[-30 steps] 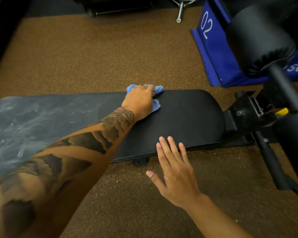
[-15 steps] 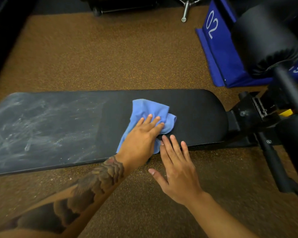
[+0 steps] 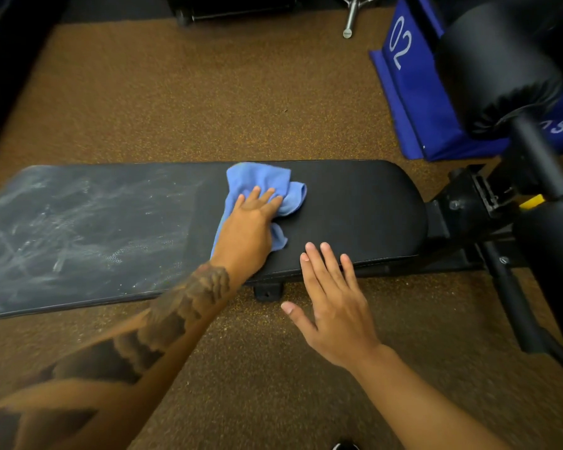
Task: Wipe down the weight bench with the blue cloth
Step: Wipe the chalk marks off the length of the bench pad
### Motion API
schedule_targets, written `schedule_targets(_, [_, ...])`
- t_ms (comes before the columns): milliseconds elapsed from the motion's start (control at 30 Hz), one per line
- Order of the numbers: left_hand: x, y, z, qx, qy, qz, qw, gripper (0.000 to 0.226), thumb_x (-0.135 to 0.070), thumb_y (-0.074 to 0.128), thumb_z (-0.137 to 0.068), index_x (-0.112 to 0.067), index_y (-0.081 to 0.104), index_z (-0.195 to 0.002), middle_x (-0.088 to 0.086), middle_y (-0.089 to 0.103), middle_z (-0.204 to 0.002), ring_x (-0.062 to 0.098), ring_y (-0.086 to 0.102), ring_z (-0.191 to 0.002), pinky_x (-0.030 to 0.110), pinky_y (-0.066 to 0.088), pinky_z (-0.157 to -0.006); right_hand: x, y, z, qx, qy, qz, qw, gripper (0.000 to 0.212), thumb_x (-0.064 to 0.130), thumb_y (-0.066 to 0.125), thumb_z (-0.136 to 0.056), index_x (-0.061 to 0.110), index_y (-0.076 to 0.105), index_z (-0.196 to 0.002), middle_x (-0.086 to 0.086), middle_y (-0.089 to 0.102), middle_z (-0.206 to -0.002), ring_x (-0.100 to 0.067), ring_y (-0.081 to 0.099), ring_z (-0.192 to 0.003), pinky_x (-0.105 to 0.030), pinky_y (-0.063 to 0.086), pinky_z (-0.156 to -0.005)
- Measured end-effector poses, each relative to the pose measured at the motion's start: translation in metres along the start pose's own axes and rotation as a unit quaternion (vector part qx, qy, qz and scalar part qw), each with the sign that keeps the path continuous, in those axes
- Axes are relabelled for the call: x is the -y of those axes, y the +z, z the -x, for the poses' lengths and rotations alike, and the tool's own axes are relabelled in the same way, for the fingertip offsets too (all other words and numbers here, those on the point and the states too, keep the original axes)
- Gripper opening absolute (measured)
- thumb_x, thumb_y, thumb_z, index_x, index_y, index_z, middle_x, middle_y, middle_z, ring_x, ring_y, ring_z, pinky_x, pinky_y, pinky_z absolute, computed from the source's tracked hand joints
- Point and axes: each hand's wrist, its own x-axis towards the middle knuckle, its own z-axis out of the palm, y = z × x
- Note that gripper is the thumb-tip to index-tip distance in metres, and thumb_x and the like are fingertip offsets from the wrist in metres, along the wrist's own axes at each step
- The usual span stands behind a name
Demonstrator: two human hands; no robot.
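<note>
The black padded weight bench (image 3: pixel 355 206) runs across the view; its left part is streaked with white chalky smears, its right part looks dark and clean. My left hand (image 3: pixel 247 228) presses flat on the crumpled blue cloth (image 3: pixel 260 180) in the middle of the pad, fingers spread over it. My right hand (image 3: pixel 332 306) is open, fingers apart, its fingertips resting on the near edge of the pad just right of the cloth.
Brown speckled rubber floor (image 3: pixel 208 92) surrounds the bench. At the right are the bench's black frame (image 3: pixel 468 209) and black roller pads (image 3: pixel 498 63). A blue box marked 02 (image 3: pixel 410 86) stands behind. Dark equipment lines the far and left edges.
My left hand slid the cloth from the far edge toward the near edge, then back toward the middle and far side of the pad. My right hand stayed at the near edge.
</note>
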Motion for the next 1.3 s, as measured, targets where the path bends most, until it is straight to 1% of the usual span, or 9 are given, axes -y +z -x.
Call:
schedule_targets(67, [-0.006,0.006,0.029,-0.016,0.002,0.013,1.000,0.050,-0.006,0.044,-0.078,-0.001,0.056,-0.126,0.018,0.054,-0.135,0.039,0.041,-0.132,0.045,0.020,-0.111,-0.001,0.000,0.000,0.000,-0.004,-0.001,1.000,0.073,0.059,0.032,-0.097,0.008,0.025,-0.150,-0.007,0.015,-0.160,-0.020,0.002,-0.148,-0.046,0.008,-0.119])
schedule_targets(200, [-0.032,0.018,0.058,-0.014,0.030,0.041,0.999,0.049,0.006,0.054,-0.083,-0.004,0.054,-0.131,0.015,0.053,-0.137,0.035,0.037,-0.135,0.041,0.015,-0.112,-0.002,0.001,0.000,-0.016,-0.009,-0.016,1.000,0.073,0.059,0.035,-0.096,0.007,0.032,-0.147,-0.009,0.026,-0.156,-0.020,0.007,-0.148,-0.046,0.009,-0.120])
schedule_targets(333, [-0.036,0.021,0.036,0.011,0.062,0.064,0.996,0.047,0.005,0.051,-0.082,-0.002,0.056,-0.128,0.015,0.056,-0.134,0.036,0.039,-0.134,0.043,0.020,-0.113,0.000,0.006,-0.001,-0.040,0.001,-0.031,0.999,0.074,0.059,0.037,-0.095,0.006,0.033,-0.146,-0.011,0.030,-0.154,-0.021,0.012,-0.147,-0.046,0.009,-0.120])
schedule_targets(533, [-0.025,0.014,-0.018,0.080,0.120,0.005,0.990,0.058,0.008,0.050,-0.078,-0.005,0.049,-0.135,0.012,0.050,-0.140,0.034,0.034,-0.138,0.050,0.025,-0.112,0.002,0.009,-0.002,-0.054,0.004,-0.028,0.998,0.074,0.056,0.041,-0.095,0.005,0.031,-0.147,-0.010,0.021,-0.158,-0.022,0.008,-0.148,-0.049,0.012,-0.119])
schedule_targets(633, [-0.019,0.011,-0.030,0.069,0.096,-0.017,0.993,0.060,0.006,0.046,-0.084,-0.008,0.040,-0.141,0.009,0.040,-0.148,0.031,0.026,-0.142,0.045,0.018,-0.115,0.003,0.008,-0.001,-0.053,0.005,-0.021,0.998,0.074,0.056,0.041,-0.095,0.005,0.031,-0.147,-0.009,0.021,-0.158,-0.022,0.008,-0.148,-0.048,0.011,-0.119])
schedule_targets(733, [-0.016,0.005,-0.028,0.040,0.037,-0.008,0.998,0.062,-0.004,0.054,-0.085,-0.008,0.036,-0.143,0.010,0.035,-0.151,0.031,0.021,-0.144,0.038,0.009,-0.115,0.002,0.007,-0.001,-0.047,0.005,-0.016,0.999,0.073,0.056,0.041,-0.095,0.005,0.031,-0.147,-0.010,0.022,-0.158,-0.022,0.008,-0.148,-0.048,0.011,-0.119])
schedule_targets(933, [-0.008,0.006,0.015,-0.022,-0.047,0.029,0.998,0.058,-0.003,0.038,-0.077,-0.004,0.050,-0.134,0.014,0.049,-0.140,0.035,0.031,-0.139,0.047,0.018,-0.114,0.000,0.004,-0.001,-0.029,0.000,-0.012,1.000,0.073,0.057,0.038,-0.096,0.007,0.029,-0.148,-0.009,0.019,-0.159,-0.021,0.005,-0.148,-0.048,0.012,-0.119])
schedule_targets(1133, [-0.029,0.020,0.056,-0.021,-0.031,0.061,0.997,0.054,-0.008,0.036,-0.082,-0.003,0.050,-0.134,0.014,0.049,-0.140,0.034,0.031,-0.139,0.047,0.017,-0.116,-0.001,0.005,0.000,-0.035,-0.002,-0.024,0.999,0.074,0.059,0.038,-0.096,0.006,0.030,-0.148,-0.008,0.023,-0.158,-0.020,0.006,-0.148,-0.048,0.012,-0.119])
schedule_targets(1300, [-0.041,0.020,0.013,0.020,0.022,0.011,0.999,0.058,0.001,0.049,-0.084,-0.003,0.040,-0.141,0.012,0.038,-0.149,0.032,0.021,-0.143,0.039,0.007,-0.116,0.002,0.005,0.000,-0.042,0.001,-0.041,0.998,0.075,0.059,0.037,-0.096,0.006,0.028,-0.148,-0.008,0.021,-0.158,-0.021,0.006,-0.148,-0.049,0.012,-0.119])
